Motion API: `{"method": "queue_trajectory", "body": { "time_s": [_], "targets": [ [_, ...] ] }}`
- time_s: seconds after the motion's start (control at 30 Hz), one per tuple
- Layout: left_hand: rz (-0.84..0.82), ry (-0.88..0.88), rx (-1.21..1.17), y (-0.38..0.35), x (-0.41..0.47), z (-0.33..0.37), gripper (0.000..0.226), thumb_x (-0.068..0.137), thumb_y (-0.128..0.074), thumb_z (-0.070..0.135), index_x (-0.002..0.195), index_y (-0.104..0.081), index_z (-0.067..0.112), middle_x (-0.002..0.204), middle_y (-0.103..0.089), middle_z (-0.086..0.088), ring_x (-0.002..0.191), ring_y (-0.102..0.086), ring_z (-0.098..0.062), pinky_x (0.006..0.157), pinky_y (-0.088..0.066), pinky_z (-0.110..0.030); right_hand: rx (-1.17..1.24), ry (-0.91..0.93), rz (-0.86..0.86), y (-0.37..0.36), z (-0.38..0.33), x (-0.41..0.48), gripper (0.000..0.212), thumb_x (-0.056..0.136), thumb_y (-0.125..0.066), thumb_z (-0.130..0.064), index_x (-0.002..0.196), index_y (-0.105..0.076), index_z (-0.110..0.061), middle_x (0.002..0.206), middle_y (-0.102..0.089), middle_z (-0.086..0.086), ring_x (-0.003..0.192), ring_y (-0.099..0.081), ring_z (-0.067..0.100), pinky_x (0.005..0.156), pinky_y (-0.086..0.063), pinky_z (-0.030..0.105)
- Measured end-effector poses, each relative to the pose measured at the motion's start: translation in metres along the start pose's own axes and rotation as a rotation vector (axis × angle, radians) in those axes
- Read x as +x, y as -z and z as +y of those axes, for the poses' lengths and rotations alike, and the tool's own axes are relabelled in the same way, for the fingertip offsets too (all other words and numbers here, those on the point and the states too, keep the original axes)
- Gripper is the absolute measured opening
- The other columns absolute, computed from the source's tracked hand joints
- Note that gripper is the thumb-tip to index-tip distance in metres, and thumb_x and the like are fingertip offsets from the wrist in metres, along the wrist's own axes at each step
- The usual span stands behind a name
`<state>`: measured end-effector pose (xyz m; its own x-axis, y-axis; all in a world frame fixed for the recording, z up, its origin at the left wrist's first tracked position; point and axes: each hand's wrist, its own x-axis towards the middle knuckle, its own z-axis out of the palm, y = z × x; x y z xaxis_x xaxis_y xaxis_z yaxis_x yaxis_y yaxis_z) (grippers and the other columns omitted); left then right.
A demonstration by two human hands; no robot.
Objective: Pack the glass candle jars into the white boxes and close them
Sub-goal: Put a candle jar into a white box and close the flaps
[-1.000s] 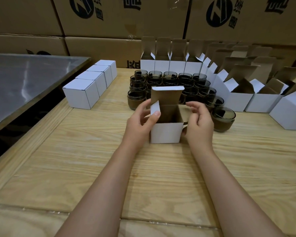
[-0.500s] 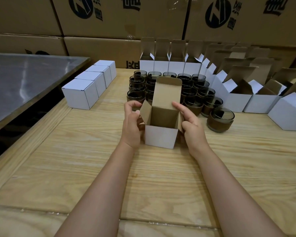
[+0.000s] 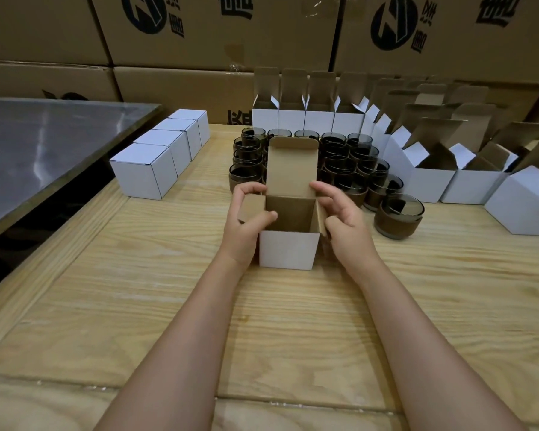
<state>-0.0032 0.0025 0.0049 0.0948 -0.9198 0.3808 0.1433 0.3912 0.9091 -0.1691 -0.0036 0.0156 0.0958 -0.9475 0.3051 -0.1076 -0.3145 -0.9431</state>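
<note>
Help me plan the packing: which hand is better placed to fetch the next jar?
Right, most likely. The right hand is nearest the front jar, which stands apart to the right of the open box. The left hand holds that box's left flap and could steady it.

Dim, warm light — soft focus, edges bowed.

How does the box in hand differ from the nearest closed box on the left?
The white cardboard box between the hands is open, lid flap upright, brown inside showing; the nearest closed white cardboard box shows only white faces. The left hand and right hand hold the open one at its sides; the closed one sits untouched, heading a row. Both stand on the wooden table.
</note>
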Motion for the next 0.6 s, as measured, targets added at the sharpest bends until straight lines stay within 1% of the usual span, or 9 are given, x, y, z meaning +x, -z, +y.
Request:
{"method": "queue_trajectory", "body": {
  "time_s": [0.07,0.13,0.2,0.27,0.3,0.37,0.43,0.53,0.6],
  "targets": [
    [0.003,-0.017,-0.003,0.002,0.001,-0.001,0.036,0.067,-0.055,0.006,0.100,-0.051,0.017,0.086,-0.063,0.019,0.081,-0.061,0.002,0.066,-0.049,-0.017,-0.348,0.131,0.189,0.008,-0.003,-0.003,0.064,0.077,-0.039,0.006,0.124,-0.056,-0.034,0.113,-0.060,-0.003,0.110,-0.048,0.010,0.086,-0.043,0.020],
    [0.015,-0.022,-0.007,0.003,0.002,-0.002,0.035,0.066,-0.053,0.007,0.099,-0.052,0.019,0.088,-0.062,0.016,0.083,-0.060,-0.004,0.068,-0.049,-0.023,-0.627,0.225,0.443,0.024,-0.003,-0.004,0.054,0.078,-0.043,-0.004,0.127,-0.057,-0.021,0.118,-0.058,0.002,0.119,-0.041,0.022,0.102,-0.034,0.034],
    [0.026,-0.034,-0.007,0.002,0.001,-0.003,0.035,0.067,-0.051,0.008,0.098,-0.052,0.022,0.093,-0.060,0.010,0.086,-0.057,-0.009,0.070,-0.047,-0.029,-0.745,0.098,0.581,0.043,0.001,-0.003,0.045,0.087,-0.049,-0.017,0.131,-0.053,-0.018,0.129,-0.050,0.010,0.127,-0.033,0.031,0.108,-0.026,0.041],
    [0.040,-0.061,0.033,0.001,0.000,-0.004,0.036,0.067,-0.050,0.008,0.099,-0.053,0.026,0.093,-0.060,0.018,0.086,-0.056,-0.003,0.070,-0.047,-0.023,-0.823,-0.163,0.570,0.059,0.010,-0.001,0.051,0.090,-0.055,-0.036,0.138,-0.044,-0.022,0.142,-0.038,0.014,0.134,-0.024,0.033,0.112,-0.020,0.042],
    [0.046,-0.069,0.055,0.001,0.000,-0.005,0.037,0.068,-0.051,0.009,0.099,-0.053,0.029,0.092,-0.059,0.024,0.084,-0.056,0.001,0.068,-0.047,-0.019,-0.830,-0.264,0.533,0.063,0.013,0.000,0.058,0.090,-0.056,-0.043,0.141,-0.040,-0.023,0.145,-0.034,0.015,0.136,-0.021,0.033,0.112,-0.019,0.043],
    [0.061,-0.064,0.079,0.002,-0.001,-0.005,0.039,0.068,-0.052,0.010,0.099,-0.053,0.033,0.092,-0.058,0.025,0.083,-0.055,0.002,0.067,-0.046,-0.017,-0.757,-0.355,0.491,0.067,0.018,0.000,0.061,0.089,-0.057,-0.048,0.142,-0.039,-0.023,0.146,-0.032,0.014,0.135,-0.022,0.034,0.112,-0.023,0.045],
    [0.073,-0.060,0.090,0.001,-0.001,-0.005,0.039,0.068,-0.052,0.010,0.099,-0.053,0.034,0.094,-0.057,0.023,0.083,-0.055,0.001,0.067,-0.045,-0.018,-0.680,-0.332,0.518,0.068,0.020,0.001,0.055,0.089,-0.058,-0.044,0.137,-0.044,-0.021,0.143,-0.037,0.013,0.132,-0.029,0.032,0.107,-0.029,0.043],
    [0.064,-0.063,0.101,0.001,0.001,-0.005,0.038,0.069,-0.052,0.009,0.101,-0.052,0.030,0.089,-0.058,0.029,0.079,-0.056,0.003,0.065,-0.045,-0.015,-0.591,-0.253,0.573,0.066,0.015,0.002,0.048,0.087,-0.064,-0.037,0.130,-0.051,-0.021,0.131,-0.049,0.007,0.125,-0.041,0.026,0.101,-0.037,0.037],
    [0.061,-0.065,0.104,0.001,0.002,-0.005,0.038,0.070,-0.051,0.009,0.102,-0.052,0.029,0.087,-0.058,0.031,0.077,-0.056,0.005,0.063,-0.045,-0.014,-0.474,-0.165,0.589,0.062,0.004,0.002,0.047,0.084,-0.067,-0.036,0.127,-0.052,-0.022,0.119,-0.055,-0.004,0.115,-0.050,0.017,0.094,-0.043,0.029]
  ]
}}
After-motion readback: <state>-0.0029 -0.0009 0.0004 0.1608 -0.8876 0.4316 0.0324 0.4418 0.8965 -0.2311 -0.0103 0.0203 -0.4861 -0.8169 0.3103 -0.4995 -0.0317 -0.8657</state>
